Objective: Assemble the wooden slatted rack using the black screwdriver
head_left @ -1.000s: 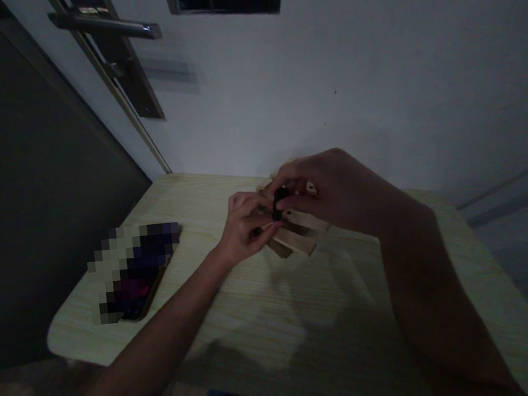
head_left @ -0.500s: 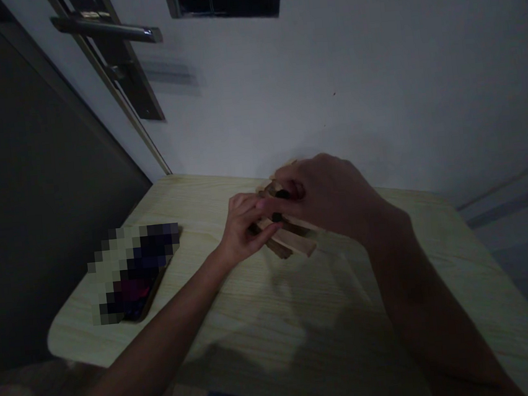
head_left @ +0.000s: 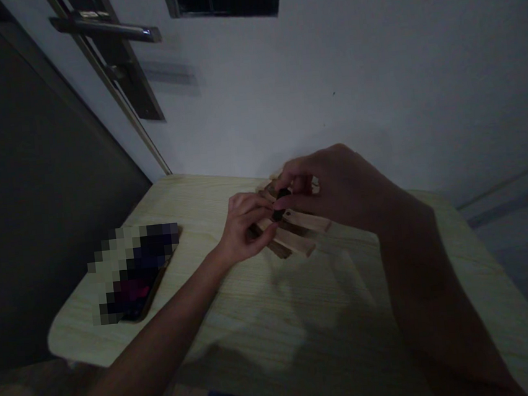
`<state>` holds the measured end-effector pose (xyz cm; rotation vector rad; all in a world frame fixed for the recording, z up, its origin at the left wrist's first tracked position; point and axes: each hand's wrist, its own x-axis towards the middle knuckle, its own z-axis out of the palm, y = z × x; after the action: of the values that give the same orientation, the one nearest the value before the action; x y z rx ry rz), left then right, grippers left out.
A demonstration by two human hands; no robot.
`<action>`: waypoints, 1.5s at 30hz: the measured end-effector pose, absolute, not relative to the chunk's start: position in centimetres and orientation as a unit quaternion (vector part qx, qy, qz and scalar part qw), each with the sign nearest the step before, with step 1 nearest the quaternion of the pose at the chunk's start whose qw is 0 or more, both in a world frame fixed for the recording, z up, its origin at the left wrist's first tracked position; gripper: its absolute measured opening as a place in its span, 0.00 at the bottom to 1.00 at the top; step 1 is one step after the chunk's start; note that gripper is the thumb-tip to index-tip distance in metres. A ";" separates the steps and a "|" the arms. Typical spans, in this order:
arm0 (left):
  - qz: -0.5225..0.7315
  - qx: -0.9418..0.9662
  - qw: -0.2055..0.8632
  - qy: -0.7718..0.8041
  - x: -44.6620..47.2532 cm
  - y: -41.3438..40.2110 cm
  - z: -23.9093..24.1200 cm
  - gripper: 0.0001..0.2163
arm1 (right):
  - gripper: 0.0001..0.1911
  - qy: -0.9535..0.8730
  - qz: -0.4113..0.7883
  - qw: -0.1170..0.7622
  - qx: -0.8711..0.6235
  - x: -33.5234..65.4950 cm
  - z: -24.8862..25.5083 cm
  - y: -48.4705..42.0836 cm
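Observation:
Several flat wooden slats (head_left: 296, 242) lie together, fanned out, on the table near the wall. My left hand (head_left: 247, 226) is closed on their left side, thumb towards me and fingers on the far side. Between the thumb and forefinger of my right hand (head_left: 321, 186) is a small black piece (head_left: 281, 203), pinched at the middle of the slats. It looks like a knob or cap, but its exact kind is too dark to tell. My hands partly cover the slats.
The pale wood-grain table (head_left: 202, 328) has rounded corners and stands against a white door (head_left: 348, 59). A phone (head_left: 148, 277), partly blurred out, lies on its left side. A metal door handle (head_left: 108, 29) juts out above the table's far left.
My right hand has shifted slightly right, with its wrist higher, uncovering more of the slats and the black piece. My left hand stays in place.

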<state>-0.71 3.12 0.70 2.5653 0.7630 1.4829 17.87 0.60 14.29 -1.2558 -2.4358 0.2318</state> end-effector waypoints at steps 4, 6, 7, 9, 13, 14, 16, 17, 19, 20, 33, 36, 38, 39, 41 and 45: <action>0.485 0.836 0.049 0.251 -0.8 3.0 0.8 0.05 | 0.13 -0.862 0.084 0.191 -0.462 17.9 14.2 0.6; 0.487 0.832 0.057 0.261 -0.7 2.9 0.8 0.06 | 0.14 -0.860 0.079 0.191 -0.466 17.9 14.2 0.5; 0.487 0.829 0.062 0.267 -0.7 2.9 0.9 0.08 | 0.14 -0.860 0.078 0.191 -0.466 17.9 14.2 0.5; 0.485 0.826 0.073 0.278 -0.6 2.9 0.9 0.09 | 0.14 -0.861 0.081 0.191 -0.465 17.9 14.2 0.5; 0.488 0.824 0.078 0.276 -0.6 2.8 0.9 0.06 | 0.14 -0.856 0.091 0.186 -0.473 17.9 14.2 0.5; 0.490 0.824 0.077 0.273 -0.6 2.8 0.9 0.06 | 0.14 -0.855 0.092 0.186 -0.475 17.9 14.1 0.5; 0.492 0.825 0.077 0.268 -0.6 2.8 0.9 0.07 | 0.14 -0.854 0.092 0.187 -0.477 17.9 14.1 0.5; 0.491 0.825 0.078 0.268 -0.6 2.7 1.0 0.07 | 0.14 -0.853 0.091 0.187 -0.478 17.9 14.1 0.5; 0.489 0.826 0.079 0.269 -0.6 2.7 1.0 0.06 | 0.14 -0.852 0.089 0.186 -0.481 17.8 14.1 0.5; 0.488 0.827 0.076 0.270 -0.5 2.7 1.0 0.05 | 0.14 -0.851 0.088 0.187 -0.482 17.7 14.1 0.5; 0.496 0.820 0.024 0.284 -0.2 2.9 1.0 0.08 | 0.18 -0.860 0.034 0.182 -0.475 17.1 13.6 0.5; 0.499 0.820 0.028 0.278 -0.2 3.0 0.8 0.07 | 0.19 -0.858 0.017 0.178 -0.482 16.8 13.5 0.5; 0.505 0.817 0.035 0.275 -0.2 3.1 0.7 0.07 | 0.21 -0.855 0.015 0.177 -0.486 16.7 13.4 0.6; 0.509 0.814 0.038 0.276 -0.2 3.1 0.7 0.07 | 0.21 -0.854 0.013 0.176 -0.489 16.7 13.3 0.6; 0.510 0.812 0.041 0.281 -0.2 3.0 0.6 0.08 | 0.22 -0.851 0.006 0.173 -0.495 16.9 13.3 0.7; 0.502 0.811 0.064 0.294 -0.2 2.8 0.9 0.08 | 0.17 -0.856 0.027 0.188 -0.481 17.3 13.6 0.6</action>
<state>-0.17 2.78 0.88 2.4497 0.8883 1.5149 17.31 0.56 13.58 -1.3531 -2.4077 0.0769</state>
